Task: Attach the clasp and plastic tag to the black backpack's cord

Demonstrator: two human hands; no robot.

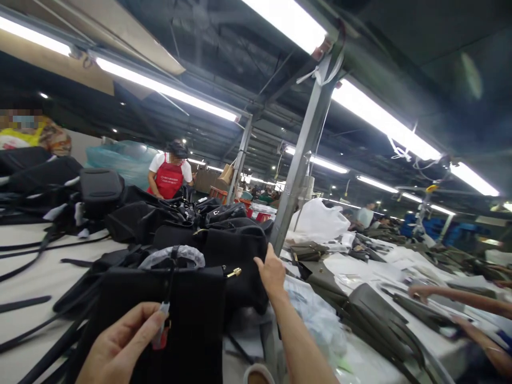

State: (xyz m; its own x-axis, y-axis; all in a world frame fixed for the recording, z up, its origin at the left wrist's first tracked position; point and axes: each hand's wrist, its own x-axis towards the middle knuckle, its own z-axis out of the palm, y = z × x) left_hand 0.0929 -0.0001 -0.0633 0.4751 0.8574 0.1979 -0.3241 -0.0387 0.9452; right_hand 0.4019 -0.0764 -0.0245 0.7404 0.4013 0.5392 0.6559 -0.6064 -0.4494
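A black bag (192, 314) stands in front of me, its top handle (172, 257) wrapped in clear plastic. A thin dark strap hangs from the handle. My left hand (124, 336) pinches a small plastic-wrapped piece (164, 309) at the strap's lower end, in front of the bag; a bit of red shows below the fingers. To the right, my right hand (274, 272) is raised beside another black bag (244, 250) and close to a metal post (298, 154). Its thumb stands apart from the fingers and nothing shows in it; whether it touches the post I cannot tell.
More black bags (102, 186) and loose straps lie on the white table (24, 277). On the right, a second table holds olive bags (372, 309) and clear plastic; a co-worker's hands (420, 292) work there. A person in a red apron (170, 178) stands across the table.
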